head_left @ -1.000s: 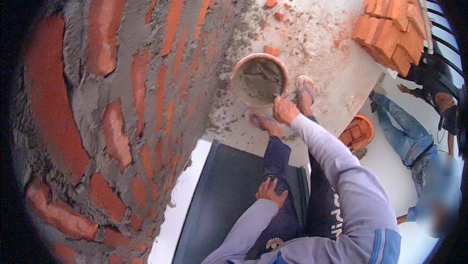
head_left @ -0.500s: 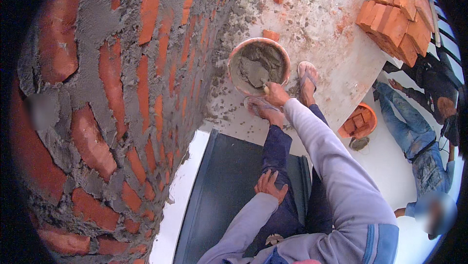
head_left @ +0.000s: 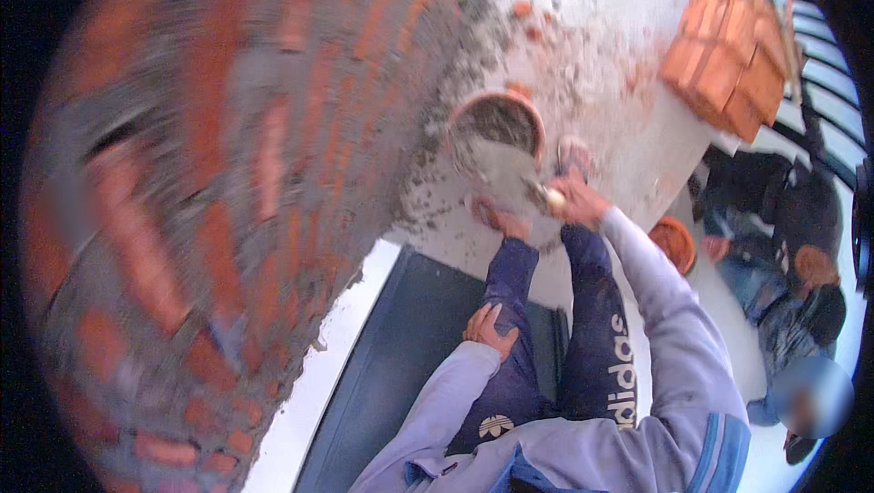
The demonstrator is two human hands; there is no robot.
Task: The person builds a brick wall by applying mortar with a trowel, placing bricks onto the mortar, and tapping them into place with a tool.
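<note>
Sleeves of pale lilac grey run up from the lower edge over dark blue trousers with white markings. The left hand lies palm down on the left knee, fingers loosely spread and holding nothing. A dark panel is beneath the legs, with a white strip along its left side. Farther out, the right hand is closed around the light handle of a trowel. Its blade reaches up and left over the near side of a round bucket; the blade is blurred, so how much mortar it carries I cannot tell. Wet grey mortar fills part of the bucket, which stands on the floor just ahead of the sandalled feet. To the left, a wall of red bricks and grey mortar is smeared by motion. Crumbs of mortar and brick fragments litter the pale floor beyond the bucket. On the right are an orange tub and two other people, one in black, the other in blue. Orange bricks are stacked at upper right, with dark railings behind them.
</note>
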